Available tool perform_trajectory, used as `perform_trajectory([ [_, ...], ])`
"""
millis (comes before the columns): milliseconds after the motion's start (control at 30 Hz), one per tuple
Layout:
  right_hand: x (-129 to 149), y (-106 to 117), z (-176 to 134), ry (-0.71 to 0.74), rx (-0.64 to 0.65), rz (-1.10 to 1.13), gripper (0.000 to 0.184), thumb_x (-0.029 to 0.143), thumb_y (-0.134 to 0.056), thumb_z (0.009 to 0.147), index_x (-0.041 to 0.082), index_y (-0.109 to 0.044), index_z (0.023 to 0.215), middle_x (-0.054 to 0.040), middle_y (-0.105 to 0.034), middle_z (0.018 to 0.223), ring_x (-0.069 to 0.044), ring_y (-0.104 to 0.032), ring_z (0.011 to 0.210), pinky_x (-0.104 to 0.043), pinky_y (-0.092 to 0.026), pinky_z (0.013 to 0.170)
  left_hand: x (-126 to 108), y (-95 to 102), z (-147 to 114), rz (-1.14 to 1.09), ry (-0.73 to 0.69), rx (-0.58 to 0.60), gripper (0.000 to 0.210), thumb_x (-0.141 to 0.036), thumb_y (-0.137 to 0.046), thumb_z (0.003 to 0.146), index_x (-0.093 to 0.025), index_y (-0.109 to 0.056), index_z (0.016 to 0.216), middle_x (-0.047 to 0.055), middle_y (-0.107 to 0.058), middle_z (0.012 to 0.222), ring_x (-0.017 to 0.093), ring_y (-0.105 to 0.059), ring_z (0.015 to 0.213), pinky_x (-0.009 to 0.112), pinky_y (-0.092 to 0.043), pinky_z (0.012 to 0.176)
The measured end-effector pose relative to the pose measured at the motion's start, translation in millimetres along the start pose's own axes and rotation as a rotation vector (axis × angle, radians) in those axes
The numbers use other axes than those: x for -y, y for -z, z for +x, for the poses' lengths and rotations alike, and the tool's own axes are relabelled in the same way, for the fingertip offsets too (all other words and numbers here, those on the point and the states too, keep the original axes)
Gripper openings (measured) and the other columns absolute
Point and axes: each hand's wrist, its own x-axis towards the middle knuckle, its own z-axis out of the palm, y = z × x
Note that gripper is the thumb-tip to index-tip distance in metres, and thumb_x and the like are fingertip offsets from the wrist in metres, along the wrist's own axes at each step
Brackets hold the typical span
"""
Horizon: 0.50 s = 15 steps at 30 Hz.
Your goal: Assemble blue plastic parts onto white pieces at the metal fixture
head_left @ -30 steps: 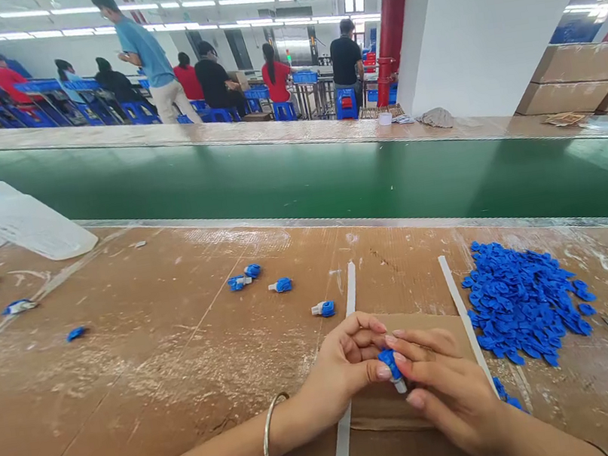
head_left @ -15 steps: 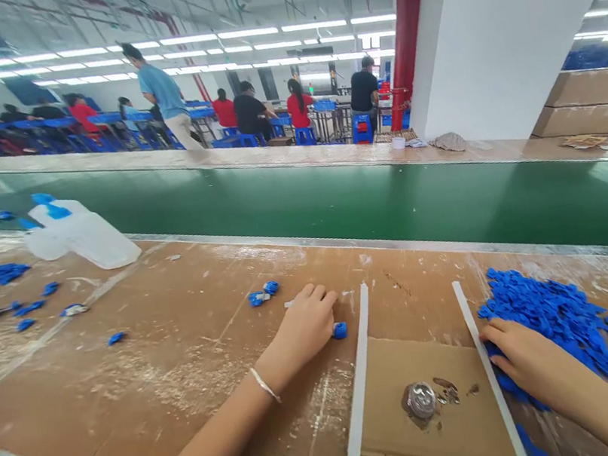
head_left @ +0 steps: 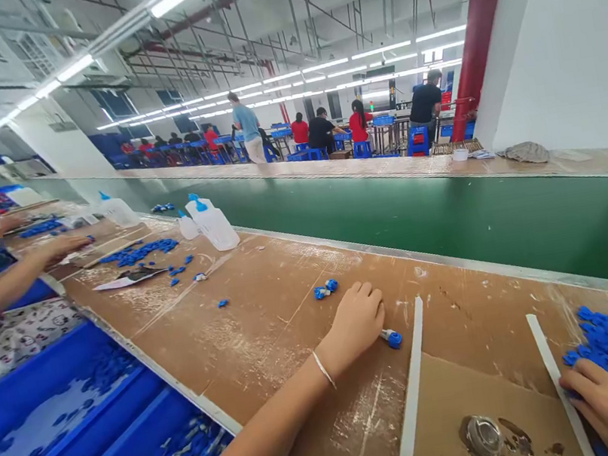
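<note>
Fingers [head_left: 369, 302] over blue cap [head_left: 393, 337]; no writing legible.

No readable text anywhere. Checked the squeeze bottles [head_left: 214, 224] on the bench: no label visible. Blue bins [head_left: 52, 418] at the near edge: plain, unmarked. Green conveyor belt [head_left: 452, 225]: no markings. White pillar [head_left: 566, 36] and red pipe [head_left: 475, 35]: bare, no signs. Far wall and the workers' shirts are too small and distant to make out any print or numbers.
</note>
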Motion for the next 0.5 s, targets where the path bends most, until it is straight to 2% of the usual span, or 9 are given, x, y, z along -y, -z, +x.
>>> perform_trajectory([
  [67,4,5,6,0.051,0.003,-0.001,0.035,0.009,-0.038,0.086,0.022,-0.069,0.076,-0.0085,-0.067,0.081,-0.018,-0.068,0.066,-0.025,-0.058,0.064,-4,7.8,-2,-0.087,0.051,0.06,0.021,-0.014,-0.041,0.093,-0.015,-0.06,0.084,0.009,-0.065,0.091,0.024,-0.058,0.088,0.034,-0.041,0.075],
  [200,6,5,12,0.166,-0.077,-0.035,0.038,0.009,-0.038,0.083,0.02,-0.074,0.078,-0.0102,-0.072,0.083,-0.022,-0.071,0.073,-0.025,-0.06,0.065,-8,17.4,-8,-0.302,0.108,0.258,0.019,-0.03,-0.049,0.092,-0.018,-0.06,0.082,0.004,-0.069,0.085,0.022,-0.063,0.077,0.03,-0.037,0.062],
  [333,13,-1,9,0.079,-0.099,-0.05,0.04,0.014,-0.036,0.085,0.02,-0.076,0.081,-0.0103,-0.073,0.088,-0.023,-0.072,0.075,-0.028,-0.06,0.066,-8,12.7,-10,-0.336,0.088,0.337,0.023,-0.04,-0.054,0.09,-0.018,-0.062,0.088,0.006,-0.07,0.09,0.025,-0.064,0.082,0.03,-0.039,0.064],
  [400,18,0,8,0.037,-0.101,-0.069,0.042,0.015,-0.034,0.087,0.021,-0.074,0.078,-0.0105,-0.073,0.086,-0.022,-0.071,0.072,-0.029,-0.06,0.064,-6,8.5,-10,-0.309,0.023,0.358,0.021,-0.038,-0.057,0.088,-0.017,-0.062,0.087,0.007,-0.068,0.092,0.025,-0.063,0.086,0.03,-0.04,0.067],
  [500,25,10,11,-0.042,-0.022,-0.011,0.039,0.019,-0.034,0.089,0.021,-0.073,0.081,-0.0101,-0.072,0.091,-0.022,-0.071,0.073,-0.03,-0.059,0.062,-3,5.8,-9,-0.301,-0.089,0.368,0.016,-0.032,-0.06,0.085,-0.017,-0.058,0.086,0.008,-0.065,0.098,0.024,-0.061,0.09,0.029,-0.041,0.072],
])
